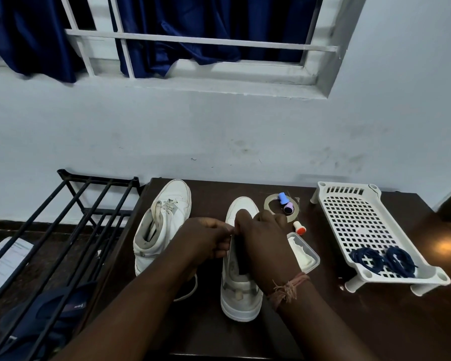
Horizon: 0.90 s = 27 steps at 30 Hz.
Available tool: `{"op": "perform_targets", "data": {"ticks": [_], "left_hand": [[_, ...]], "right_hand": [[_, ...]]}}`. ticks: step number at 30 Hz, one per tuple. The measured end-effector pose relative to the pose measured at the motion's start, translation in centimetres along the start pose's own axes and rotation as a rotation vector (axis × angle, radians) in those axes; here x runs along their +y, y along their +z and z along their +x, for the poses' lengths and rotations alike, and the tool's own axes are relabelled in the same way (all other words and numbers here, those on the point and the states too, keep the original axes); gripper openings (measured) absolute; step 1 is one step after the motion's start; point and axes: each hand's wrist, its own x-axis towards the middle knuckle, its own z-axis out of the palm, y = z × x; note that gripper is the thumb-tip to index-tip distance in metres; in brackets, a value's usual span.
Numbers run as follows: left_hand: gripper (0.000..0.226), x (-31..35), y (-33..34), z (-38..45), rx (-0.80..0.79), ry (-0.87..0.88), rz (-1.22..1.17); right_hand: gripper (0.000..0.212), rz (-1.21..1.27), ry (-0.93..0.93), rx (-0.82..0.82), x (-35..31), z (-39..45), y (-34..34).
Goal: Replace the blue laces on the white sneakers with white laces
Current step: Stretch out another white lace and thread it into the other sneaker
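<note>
Two white sneakers stand on a dark wooden table. The left sneaker (pixel 164 220) carries a white lace, with a loose end trailing by its heel. Over the right sneaker (pixel 241 295) both my hands work at the tongue area. My left hand (pixel 206 238) has its fingers curled and pinches something small and pale at the shoe's left eyelet edge, apparently the white lace. My right hand (pixel 264 238) lies curled over the shoe's top and hides the eyelets; what it grips is hidden. Two coiled blue laces (pixel 383 260) lie in the white plastic basket (pixel 349 209) at the right.
A clear plastic tub (pixel 311 252) with white material sits right of the shoe. Behind it are a tape roll (pixel 271 204), small blue and purple items (pixel 285 203) and an orange-capped piece (pixel 298 227). A black metal rack (pixel 71 220) stands left of the table.
</note>
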Motion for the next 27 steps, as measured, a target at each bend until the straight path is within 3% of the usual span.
{"op": "perform_targets", "data": {"ticks": [9, 12, 15, 20, 27], "left_hand": [[0.019, 0.0, 0.3, 0.2, -0.017, -0.085, -0.029], [0.013, -0.1, 0.2, 0.3, -0.027, -0.100, -0.059], [0.016, -0.1, 0.2, 0.5, -0.040, -0.102, -0.071], [0.013, 0.1, 0.2, 0.5, -0.065, -0.077, -0.037], [0.019, 0.0, -0.1, 0.4, -0.051, -0.026, 0.005]], "right_hand": [[0.039, 0.181, 0.153, 0.086, 0.4, 0.4, 2.0], [0.028, 0.130, 0.137, 0.011, 0.3, 0.0, 1.3], [0.025, 0.254, 0.169, -0.136, 0.6, 0.0, 0.8], [0.030, 0.444, 0.219, -0.240, 0.9, -0.3, 0.7], [0.022, 0.441, 0.319, -0.136, 0.8, -0.1, 1.9]]}}
